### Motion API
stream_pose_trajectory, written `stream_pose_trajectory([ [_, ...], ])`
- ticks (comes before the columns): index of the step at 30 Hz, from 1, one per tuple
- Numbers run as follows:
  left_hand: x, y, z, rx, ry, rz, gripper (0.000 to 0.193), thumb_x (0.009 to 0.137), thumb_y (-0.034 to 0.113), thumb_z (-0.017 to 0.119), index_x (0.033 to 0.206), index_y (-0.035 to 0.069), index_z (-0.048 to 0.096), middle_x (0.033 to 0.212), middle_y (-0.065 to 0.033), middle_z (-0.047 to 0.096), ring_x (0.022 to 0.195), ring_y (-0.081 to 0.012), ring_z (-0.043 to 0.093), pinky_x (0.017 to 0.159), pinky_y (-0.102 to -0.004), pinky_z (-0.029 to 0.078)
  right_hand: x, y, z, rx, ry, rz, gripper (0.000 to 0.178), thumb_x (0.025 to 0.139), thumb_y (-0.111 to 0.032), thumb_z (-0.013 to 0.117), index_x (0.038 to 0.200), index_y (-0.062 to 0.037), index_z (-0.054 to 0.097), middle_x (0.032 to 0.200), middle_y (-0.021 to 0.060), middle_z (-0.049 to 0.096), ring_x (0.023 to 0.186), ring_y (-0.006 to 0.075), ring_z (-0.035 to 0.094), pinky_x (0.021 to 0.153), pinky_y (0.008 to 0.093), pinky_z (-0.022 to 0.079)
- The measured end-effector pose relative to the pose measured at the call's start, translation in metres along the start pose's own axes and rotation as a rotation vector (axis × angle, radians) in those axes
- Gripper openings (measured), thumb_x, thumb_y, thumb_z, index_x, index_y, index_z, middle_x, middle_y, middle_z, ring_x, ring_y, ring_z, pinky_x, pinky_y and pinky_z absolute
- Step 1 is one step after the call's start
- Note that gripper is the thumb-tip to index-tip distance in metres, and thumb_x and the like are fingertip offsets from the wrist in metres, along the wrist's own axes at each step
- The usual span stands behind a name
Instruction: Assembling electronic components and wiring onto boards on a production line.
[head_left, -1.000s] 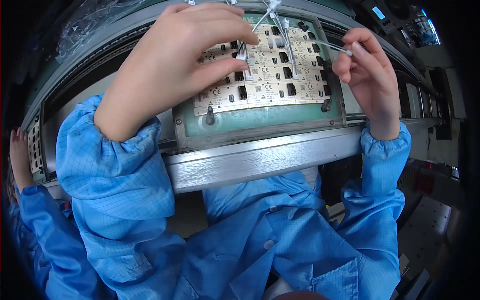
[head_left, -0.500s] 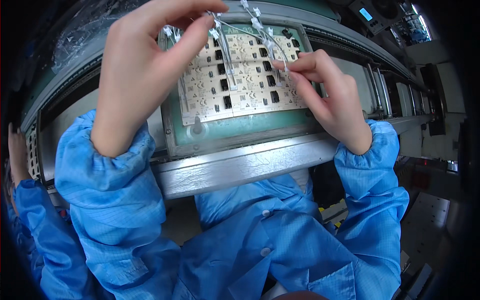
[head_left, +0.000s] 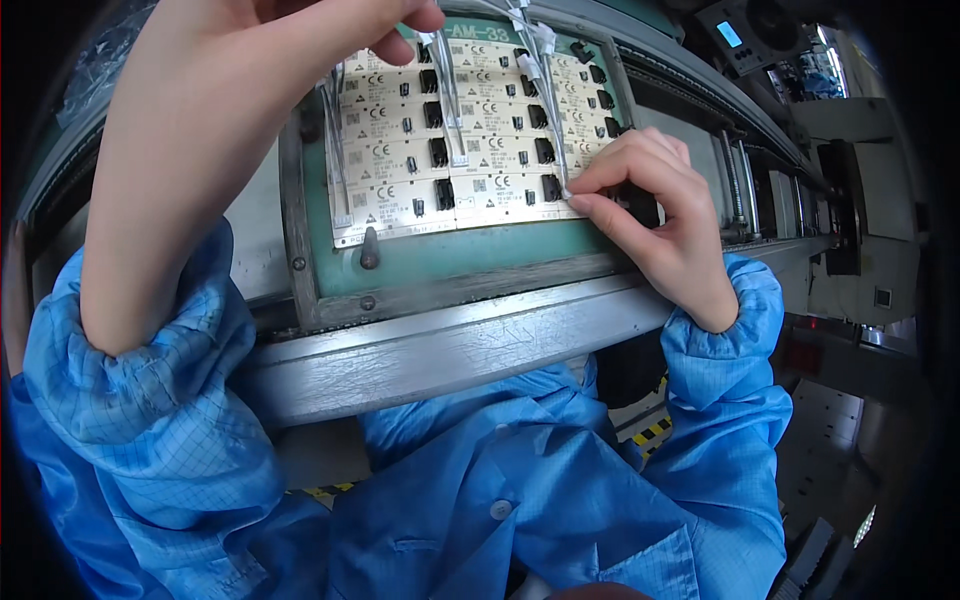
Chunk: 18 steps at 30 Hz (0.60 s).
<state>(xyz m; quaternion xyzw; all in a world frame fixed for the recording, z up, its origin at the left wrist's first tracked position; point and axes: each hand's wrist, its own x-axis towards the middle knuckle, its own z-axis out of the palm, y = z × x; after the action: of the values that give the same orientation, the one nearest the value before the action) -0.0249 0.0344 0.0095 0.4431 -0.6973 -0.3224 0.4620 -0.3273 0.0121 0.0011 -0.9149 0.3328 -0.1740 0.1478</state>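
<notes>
One metal rail (head_left: 470, 350) runs before one green tray (head_left: 470, 262) bearing one panel of cream circuit boards (head_left: 490, 208). Of two hands, the left hand (head_left: 230, 65) hangs over the panel's far left (whether its grip holds anything, I cannot tell); the right hand (head_left: 665, 205) has its grip pinched on the near end of one pale cable (head_left: 552, 115). Rightmost of three cable runs, it stretches lengthwise down the panel, that end pointing toward the person, just beside one black connector (head_left: 551, 187).
</notes>
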Motion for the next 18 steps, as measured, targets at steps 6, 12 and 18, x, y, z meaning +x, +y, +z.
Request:
stream_pose_trajectory([
  [6,0.006,0.017,0.004,0.112,0.036,-0.015,0.024,0.091,0.01,0.065,0.112,0.001,0.071,0.102,-0.0117,0.071,0.094,-0.0254,0.067,0.082,-0.0345,0.052,0.0,0.002,0.002,-0.042,-0.001,-0.042,0.008,0.082,-0.008,0.075,0.088,-0.0059,0.071,0.086,0.0029,0.067,0.086,0.0196,0.06,0.09,0.0338,0.036],
  [12,0.005,0.03,0.008,0.237,0.043,-0.037,0.026,0.086,0.008,0.067,0.11,0.0,0.07,0.102,-0.0149,0.07,0.096,-0.0321,0.067,0.081,-0.0385,0.053,-0.007,-0.012,-0.001,-0.208,0.035,-0.165,0.013,0.081,-0.003,0.07,0.093,-0.0058,0.071,0.092,0.0049,0.066,0.088,0.0219,0.059,0.09,0.0383,0.035],
  [18,-0.003,0.011,0.024,0.878,0.098,0.475,0.023,0.083,0.0,0.074,0.104,0.008,0.071,0.093,-0.0024,0.073,0.089,-0.0192,0.068,0.087,-0.0334,0.049,-0.006,-0.005,-0.006,-0.161,-0.032,-0.207,0.016,0.084,-0.001,0.063,0.097,-0.0067,0.07,0.097,0.0068,0.064,0.095,0.0237,0.059,0.095,0.0408,0.035],
])
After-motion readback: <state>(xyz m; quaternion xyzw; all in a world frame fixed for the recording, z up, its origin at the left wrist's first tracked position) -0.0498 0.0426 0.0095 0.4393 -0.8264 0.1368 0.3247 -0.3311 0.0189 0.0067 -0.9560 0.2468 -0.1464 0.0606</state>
